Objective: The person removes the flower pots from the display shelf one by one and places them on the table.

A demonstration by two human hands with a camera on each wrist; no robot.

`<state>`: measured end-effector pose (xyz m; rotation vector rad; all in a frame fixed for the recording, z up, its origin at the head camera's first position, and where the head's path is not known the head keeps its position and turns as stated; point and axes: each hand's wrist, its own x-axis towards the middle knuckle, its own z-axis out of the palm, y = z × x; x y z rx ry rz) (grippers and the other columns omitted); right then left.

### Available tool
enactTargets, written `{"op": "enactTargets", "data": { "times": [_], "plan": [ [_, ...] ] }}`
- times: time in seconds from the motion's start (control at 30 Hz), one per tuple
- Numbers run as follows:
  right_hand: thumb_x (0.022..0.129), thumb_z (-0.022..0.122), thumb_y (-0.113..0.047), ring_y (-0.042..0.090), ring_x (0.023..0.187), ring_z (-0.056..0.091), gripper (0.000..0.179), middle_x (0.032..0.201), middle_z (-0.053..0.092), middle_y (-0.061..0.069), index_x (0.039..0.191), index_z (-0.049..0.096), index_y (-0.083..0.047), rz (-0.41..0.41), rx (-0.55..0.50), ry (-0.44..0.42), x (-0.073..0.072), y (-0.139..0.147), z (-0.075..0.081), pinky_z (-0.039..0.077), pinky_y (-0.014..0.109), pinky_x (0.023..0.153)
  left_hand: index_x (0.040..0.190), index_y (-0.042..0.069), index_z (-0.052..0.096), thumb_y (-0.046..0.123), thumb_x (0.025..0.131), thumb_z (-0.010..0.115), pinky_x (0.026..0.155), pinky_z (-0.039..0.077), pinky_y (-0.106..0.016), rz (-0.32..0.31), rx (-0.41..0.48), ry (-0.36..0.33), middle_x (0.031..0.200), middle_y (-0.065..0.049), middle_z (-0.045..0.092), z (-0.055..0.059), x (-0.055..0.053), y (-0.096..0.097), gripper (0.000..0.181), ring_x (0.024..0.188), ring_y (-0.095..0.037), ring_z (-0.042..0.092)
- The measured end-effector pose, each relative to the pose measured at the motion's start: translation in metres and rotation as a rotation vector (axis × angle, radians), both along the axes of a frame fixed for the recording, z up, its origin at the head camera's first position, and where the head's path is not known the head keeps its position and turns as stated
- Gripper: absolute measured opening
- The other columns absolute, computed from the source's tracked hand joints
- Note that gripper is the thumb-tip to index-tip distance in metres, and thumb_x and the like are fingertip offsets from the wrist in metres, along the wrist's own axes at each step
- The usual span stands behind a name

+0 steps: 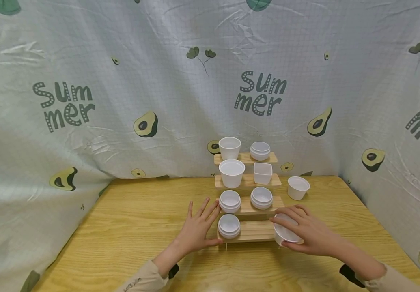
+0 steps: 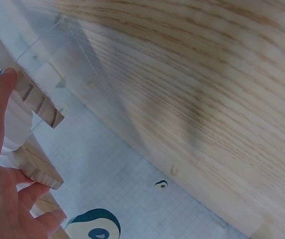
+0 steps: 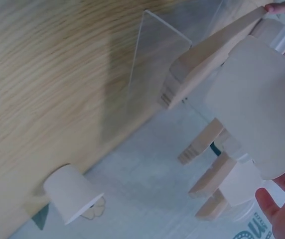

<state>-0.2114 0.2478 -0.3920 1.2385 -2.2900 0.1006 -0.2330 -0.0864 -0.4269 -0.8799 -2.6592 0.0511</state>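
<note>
Right hand (image 1: 309,232) grasps round white plastic cup (image 1: 284,233), four o'clock on tiered wooden stand (image 1: 256,231); left hand (image 1: 197,230), fingers spread, eight o'clock.

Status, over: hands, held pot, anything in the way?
Right hand gripping white pot by right end of bottom shelf. Left hand spread, touching left side of rack. Nothing seen blocking pot.

Diffuse, bright light puts pale glare on the wrinkled, grey-white, avocado-printed sheet (image 1: 195,95) in the head view, while the hazier, dimmer wrist views show soft-edged shadows on the yellow-brown, wood-grained tabletop (image 1: 140,227).
</note>
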Motion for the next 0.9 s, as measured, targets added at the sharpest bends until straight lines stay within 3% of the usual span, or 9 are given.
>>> {"op": "enactTargets", "data": {
  "times": [0.47,0.9],
  "plan": [
    [0.066,0.074,-0.038,0.017,0.104,0.046,0.061,0.117,0.053,0.002,0.121,0.054,-0.022,-0.073,-0.049,0.009,-0.006,0.022,-0.002,0.031,0.042,0.083,0.142,0.013,0.026,0.068,0.069,0.055,0.1,0.017,-0.065,-0.006,0.01,0.007,0.147,-0.003,0.027,0.0,0.0,0.0,0.096,0.137,-0.028,0.02],
    [0.07,0.072,-0.036,0.017,0.103,0.045,0.056,0.116,0.051,0.002,0.12,0.055,-0.019,-0.119,-0.052,-0.004,-0.02,0.045,-0.007,0.029,0.041,0.083,0.142,0.013,0.027,0.068,0.068,0.056,0.099,0.018,-0.065,-0.011,0.015,0.007,0.147,-0.003,0.028,0.0,0.0,0.0,0.096,0.137,-0.028,0.02]
  ]
}}
